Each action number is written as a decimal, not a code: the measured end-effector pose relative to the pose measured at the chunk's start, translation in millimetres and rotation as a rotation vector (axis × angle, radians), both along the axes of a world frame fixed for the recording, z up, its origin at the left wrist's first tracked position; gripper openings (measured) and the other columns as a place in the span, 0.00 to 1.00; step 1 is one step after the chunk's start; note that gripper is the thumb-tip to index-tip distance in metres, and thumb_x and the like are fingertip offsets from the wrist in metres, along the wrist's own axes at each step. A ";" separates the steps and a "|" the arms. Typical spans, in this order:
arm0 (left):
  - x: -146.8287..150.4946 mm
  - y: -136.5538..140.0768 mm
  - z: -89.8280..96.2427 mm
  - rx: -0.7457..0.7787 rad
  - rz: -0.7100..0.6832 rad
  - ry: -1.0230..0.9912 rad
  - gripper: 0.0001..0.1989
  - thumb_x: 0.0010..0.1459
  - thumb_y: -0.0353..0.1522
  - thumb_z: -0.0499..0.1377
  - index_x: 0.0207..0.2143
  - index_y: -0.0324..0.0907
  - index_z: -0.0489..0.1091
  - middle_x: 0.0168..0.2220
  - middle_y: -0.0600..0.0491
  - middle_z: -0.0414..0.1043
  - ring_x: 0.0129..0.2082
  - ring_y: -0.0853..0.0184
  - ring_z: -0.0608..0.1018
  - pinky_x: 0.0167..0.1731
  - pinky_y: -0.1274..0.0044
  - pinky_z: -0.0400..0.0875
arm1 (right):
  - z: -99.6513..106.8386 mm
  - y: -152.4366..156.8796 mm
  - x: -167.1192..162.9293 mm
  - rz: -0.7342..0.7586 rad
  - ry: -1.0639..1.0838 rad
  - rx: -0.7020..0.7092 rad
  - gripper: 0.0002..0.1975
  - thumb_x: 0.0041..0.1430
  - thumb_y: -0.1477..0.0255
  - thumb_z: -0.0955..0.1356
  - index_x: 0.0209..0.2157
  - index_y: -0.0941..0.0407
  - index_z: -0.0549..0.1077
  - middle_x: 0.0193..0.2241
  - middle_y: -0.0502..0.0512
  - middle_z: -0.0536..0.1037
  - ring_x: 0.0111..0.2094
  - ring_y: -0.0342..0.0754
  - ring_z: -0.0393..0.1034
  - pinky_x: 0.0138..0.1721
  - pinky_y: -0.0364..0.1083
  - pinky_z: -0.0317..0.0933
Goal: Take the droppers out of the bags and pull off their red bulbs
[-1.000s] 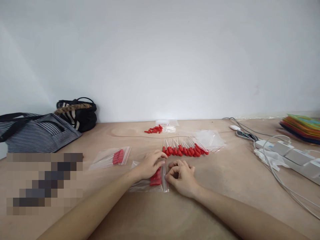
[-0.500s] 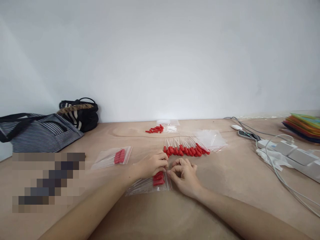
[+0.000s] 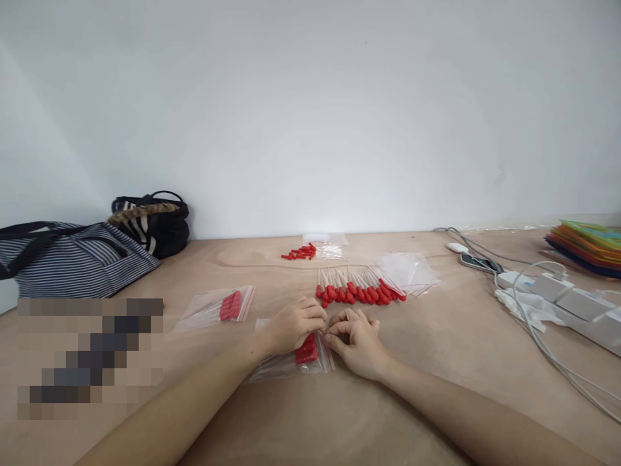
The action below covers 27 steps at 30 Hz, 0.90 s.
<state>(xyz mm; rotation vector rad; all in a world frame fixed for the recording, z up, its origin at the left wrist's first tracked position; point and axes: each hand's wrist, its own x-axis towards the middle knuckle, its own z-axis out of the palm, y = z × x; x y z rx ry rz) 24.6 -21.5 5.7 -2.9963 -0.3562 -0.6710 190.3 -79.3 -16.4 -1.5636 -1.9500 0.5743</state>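
Between my hands a clear zip bag (image 3: 276,369) lies flat on the table, with several red-tipped sticks (image 3: 306,351) inside. My left hand (image 3: 298,323) covers the bag's far part, its fingers curled and pinching the zip edge. From the right, my right hand (image 3: 358,344) pinches the same edge between thumb and forefinger, close to the left fingertips. Just beyond my hands runs a row of pale sticks with red tips (image 3: 361,294). A second zip bag (image 3: 201,309) holding red-tipped sticks lies to the left.
Small red pieces (image 3: 301,251) and a clear packet (image 3: 330,249) lie near the wall. Flat clear bags (image 3: 410,272) are behind the row. A striped bag (image 3: 87,259) and a black bag (image 3: 167,226) stand left. At right are a power strip (image 3: 582,304), cables and coloured sheets (image 3: 587,246).
Both hands stay at the zip edge of the near bag with only slight finger movement. The view has shifted a little.
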 end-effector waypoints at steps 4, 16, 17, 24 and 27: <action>0.6 -0.2 -1.0 0.024 -0.005 -0.020 0.15 0.56 0.22 0.43 0.24 0.40 0.66 0.30 0.51 0.72 0.32 0.68 0.68 0.35 0.76 0.62 | 2.4 0.3 -0.5 -0.008 0.012 -0.021 0.07 0.51 0.70 0.66 0.22 0.51 0.73 0.33 0.49 0.71 0.40 0.49 0.60 0.41 0.53 0.44; 1.9 2.3 -4.8 0.035 -0.066 -0.091 0.14 0.58 0.23 0.44 0.26 0.40 0.66 0.30 0.52 0.72 0.32 0.69 0.68 0.35 0.76 0.62 | 4.1 5.2 -2.2 -0.052 0.077 -0.126 0.08 0.46 0.76 0.63 0.18 0.54 0.72 0.33 0.48 0.72 0.41 0.48 0.59 0.44 0.53 0.41; 1.6 2.1 -4.0 0.037 -0.053 -0.104 0.15 0.58 0.23 0.44 0.26 0.40 0.66 0.30 0.52 0.72 0.31 0.69 0.68 0.35 0.76 0.62 | 4.2 5.5 -2.0 -0.057 0.086 -0.130 0.09 0.47 0.76 0.63 0.19 0.54 0.72 0.33 0.48 0.72 0.41 0.48 0.59 0.45 0.54 0.41; 2.6 -1.5 -2.6 0.026 -0.025 -0.120 0.15 0.59 0.25 0.43 0.26 0.40 0.66 0.31 0.51 0.72 0.30 0.70 0.69 0.34 0.77 0.62 | 4.5 6.3 -0.5 -0.013 0.176 -0.173 0.09 0.47 0.74 0.63 0.23 0.50 0.74 0.36 0.46 0.72 0.43 0.49 0.59 0.47 0.56 0.38; 3.0 -1.5 -4.2 0.033 -0.024 -0.136 0.15 0.59 0.24 0.43 0.26 0.40 0.66 0.31 0.51 0.72 0.30 0.70 0.70 0.33 0.77 0.62 | 3.6 6.6 -0.4 -0.012 0.183 -0.176 0.08 0.46 0.74 0.63 0.21 0.51 0.73 0.36 0.46 0.72 0.44 0.50 0.59 0.47 0.56 0.39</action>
